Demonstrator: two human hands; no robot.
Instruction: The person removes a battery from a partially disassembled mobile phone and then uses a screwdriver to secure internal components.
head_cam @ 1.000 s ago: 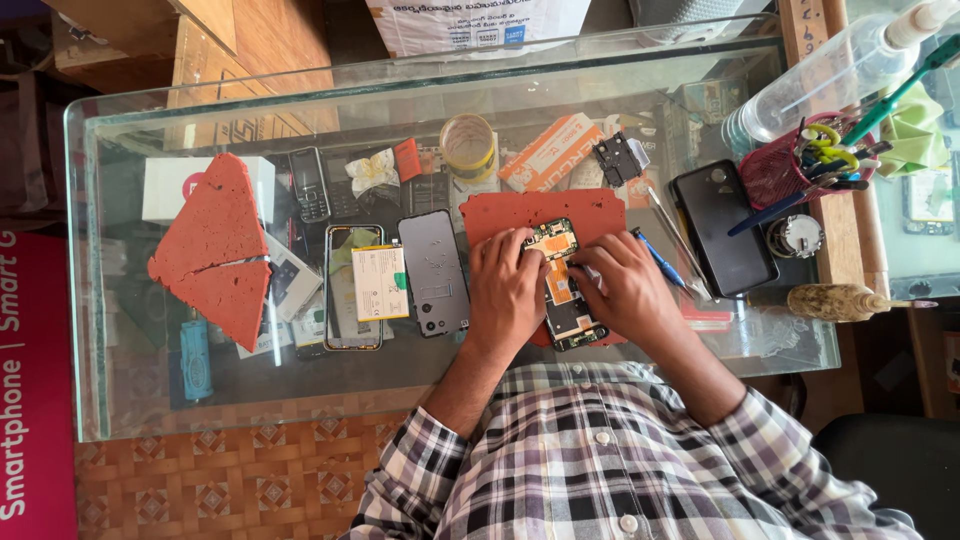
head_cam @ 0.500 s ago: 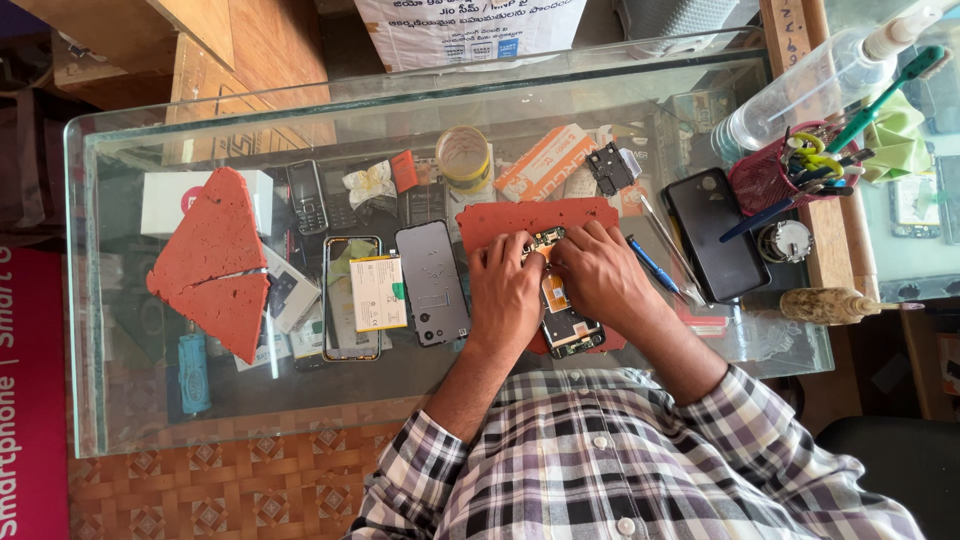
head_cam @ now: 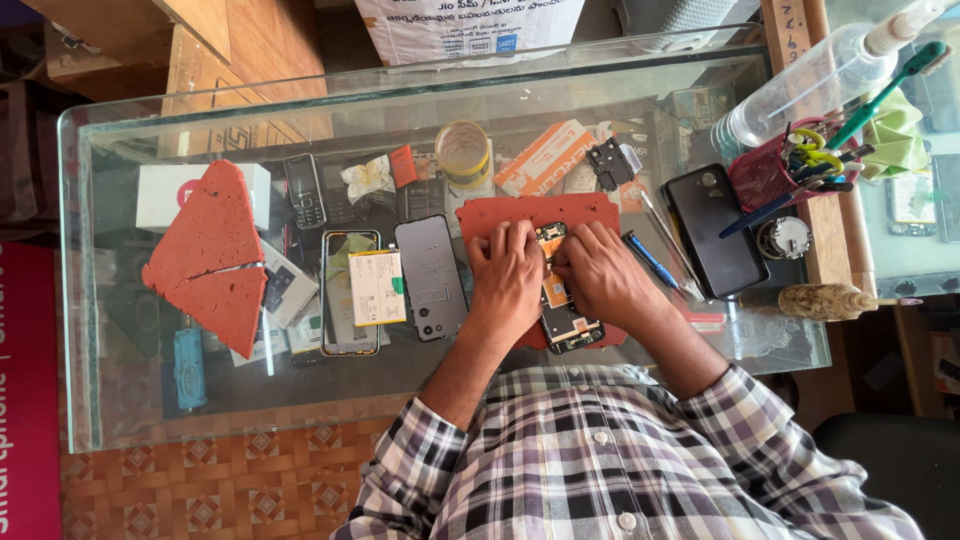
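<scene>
Both hands rest curled and close together over an opened smartphone with its back cover off and its orange and dark insides exposed [head_cam: 562, 305], which lies on a red rubbery work mat [head_cam: 540, 215] in the middle of the glass-topped counter [head_cam: 120, 400]. The left hand [head_cam: 507, 275] lies with its fingers bent and knuckles up along the phone's left edge, pressing or steadying it; the right hand [head_cam: 603, 275] is likewise half closed, its fingertips meeting the left hand's at the phone's upper end, and whether they pinch a small part or tool there cannot be told. Judging by the bare internals, the phone is already opened and stripped of its back, while the work inside looks unfinished, with nothing yet closed up. Just left of the hands lie a grey phone back panel [head_cam: 431, 277] and a phone frame with a pale battery-like slab [head_cam: 352, 290]. Right of the mat sit a blue-handled screwdriver [head_cam: 650, 262] and a black phone lying face down [head_cam: 715, 232]. Farther out are two torn pieces of red foam sheet [head_cam: 205, 255] and a red mesh holder full of tools [head_cam: 765, 175].
</scene>
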